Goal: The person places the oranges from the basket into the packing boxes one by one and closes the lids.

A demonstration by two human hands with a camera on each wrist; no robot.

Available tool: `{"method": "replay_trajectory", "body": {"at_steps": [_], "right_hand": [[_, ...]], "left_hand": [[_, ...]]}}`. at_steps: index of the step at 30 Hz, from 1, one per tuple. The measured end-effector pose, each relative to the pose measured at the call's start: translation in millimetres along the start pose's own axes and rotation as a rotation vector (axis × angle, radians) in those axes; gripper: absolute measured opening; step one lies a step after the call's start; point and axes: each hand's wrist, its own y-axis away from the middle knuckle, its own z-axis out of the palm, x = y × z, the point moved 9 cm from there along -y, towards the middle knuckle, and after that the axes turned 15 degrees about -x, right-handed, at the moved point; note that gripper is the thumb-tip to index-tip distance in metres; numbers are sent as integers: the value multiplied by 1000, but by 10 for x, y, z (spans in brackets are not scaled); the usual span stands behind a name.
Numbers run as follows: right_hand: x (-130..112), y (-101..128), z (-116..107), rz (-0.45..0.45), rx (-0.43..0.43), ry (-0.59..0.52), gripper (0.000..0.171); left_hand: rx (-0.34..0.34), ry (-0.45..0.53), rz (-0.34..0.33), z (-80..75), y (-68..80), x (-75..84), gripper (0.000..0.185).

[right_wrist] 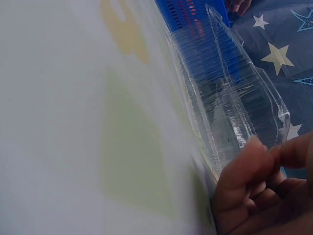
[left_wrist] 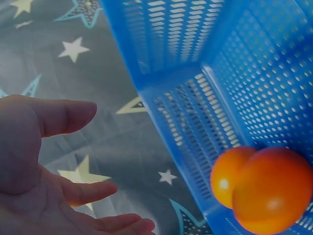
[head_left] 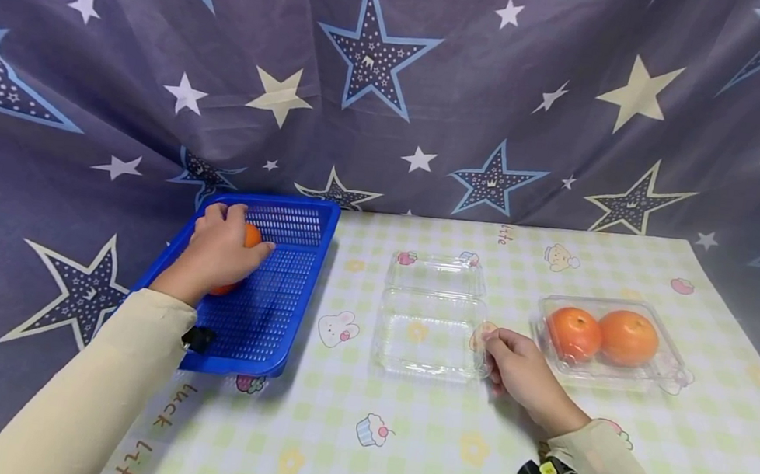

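My left hand (head_left: 219, 254) hangs over the blue plastic basket (head_left: 306, 291), its fingers spread and holding nothing. In the left wrist view two oranges (left_wrist: 274, 191) lie together in a corner of the basket, apart from the fingers (left_wrist: 93, 193). The head view shows them partly hidden below that hand. My right hand (head_left: 524, 375) pinches the right edge of a clear plastic clamshell box (head_left: 431, 344) between thumb and forefinger. Its lid (head_left: 437, 273) is folded back away from me, and nothing lies inside. The thumb (right_wrist: 244, 169) shows at the box's edge in the right wrist view.
Right of my right hand stands another clear box (head_left: 671, 368), closed over two oranges (head_left: 629, 338). A checked cloth with printed figures covers the table (head_left: 329, 434). Behind and left of it hangs a dark star-patterned curtain (head_left: 425, 86).
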Motion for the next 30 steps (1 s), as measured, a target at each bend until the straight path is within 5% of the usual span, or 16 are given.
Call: {"method": "replay_trajectory", "body": {"at_steps": [10, 30], "right_hand": [[-5, 0, 5, 1, 6, 7, 30], [2, 3, 2, 9, 5, 14, 31]], "left_hand": [[-1, -29, -59, 61, -120, -273, 93], [-133, -22, -160, 246, -332, -707, 97]]}}
